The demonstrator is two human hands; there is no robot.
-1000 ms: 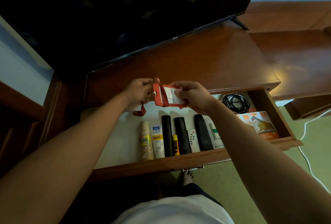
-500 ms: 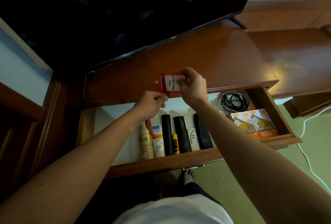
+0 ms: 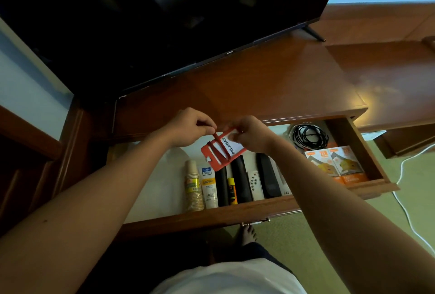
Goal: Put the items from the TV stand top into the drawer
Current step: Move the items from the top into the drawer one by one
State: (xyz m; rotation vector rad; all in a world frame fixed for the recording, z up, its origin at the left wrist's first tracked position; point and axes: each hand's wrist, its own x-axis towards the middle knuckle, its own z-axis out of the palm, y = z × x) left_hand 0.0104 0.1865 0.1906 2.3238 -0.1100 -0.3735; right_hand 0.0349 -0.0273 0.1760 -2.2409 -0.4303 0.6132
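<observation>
A red card holder [image 3: 217,156] with a white "PELAWAT" card hangs tilted above the open drawer [image 3: 211,216]. My right hand [image 3: 249,136] pinches its top corner. My left hand [image 3: 190,129] pinches its red strap, which runs across the holder's face. Inside the drawer lie a stack of paper cups [image 3: 193,185], a white tube [image 3: 208,186], black remotes [image 3: 241,182], a small white remote [image 3: 255,184], a coiled black cable [image 3: 308,137] and orange boxes [image 3: 336,166]. The wooden TV stand top [image 3: 259,89] lies behind my hands.
A large black TV [image 3: 164,18] stands on the stand, its foot [image 3: 314,33] at the right. A white cable [image 3: 409,199] trails over the green carpet at the right. My bare foot [image 3: 248,235] shows below the drawer front.
My left hand rose from the drawer to the holder's top and now pinches the strap. The holder dropped lower and tilted, hanging over the remotes.
</observation>
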